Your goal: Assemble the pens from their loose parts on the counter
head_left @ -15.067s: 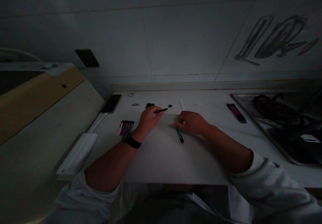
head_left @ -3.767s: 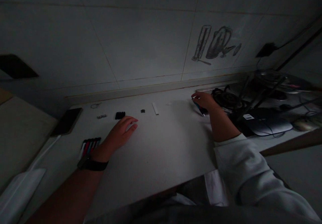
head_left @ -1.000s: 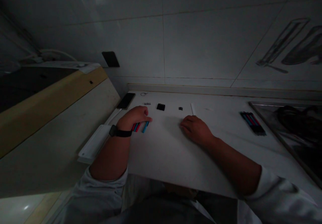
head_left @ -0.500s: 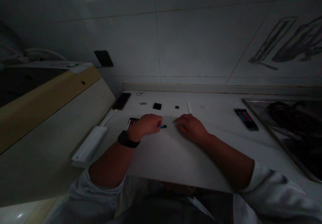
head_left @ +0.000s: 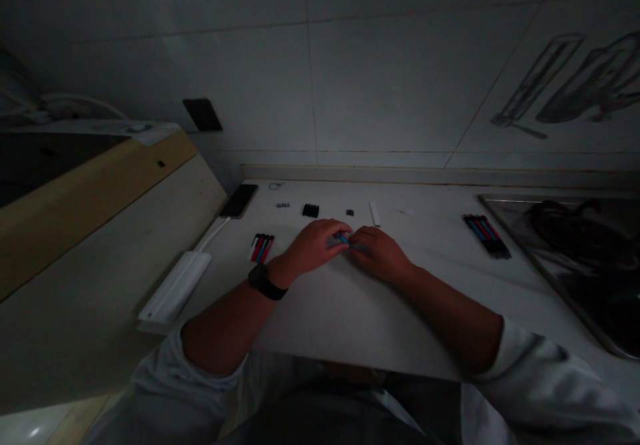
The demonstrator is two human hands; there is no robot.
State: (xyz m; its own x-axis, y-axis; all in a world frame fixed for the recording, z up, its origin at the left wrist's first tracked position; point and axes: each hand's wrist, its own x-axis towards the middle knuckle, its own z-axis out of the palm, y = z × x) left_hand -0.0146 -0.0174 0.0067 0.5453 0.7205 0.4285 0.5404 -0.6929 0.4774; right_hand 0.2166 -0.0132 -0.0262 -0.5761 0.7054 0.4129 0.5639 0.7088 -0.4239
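Note:
My left hand, with a dark watch on its wrist, pinches a small blue pen barrel between thumb and fingers. Fingertips of my right hand meet the barrel's right end and are closed on a thin pen part, mostly hidden by the fingers. Left of my hands lies a row of red, blue, black and white pen parts. Behind the hands are small metal springs, a group of black ribbed pieces, tiny dark pieces and a white strip.
Several assembled-looking pens lie at the right, beside a metal-rimmed sink holding dark items. On the left are a phone, a white power strip with its cable, and a slanted panel. A tiled wall stands behind the counter.
My left hand has moved right with the blue barrel and turned, bringing it to my right fingertips. The row of pen parts at the left is now uncovered. My right hand has barely moved.

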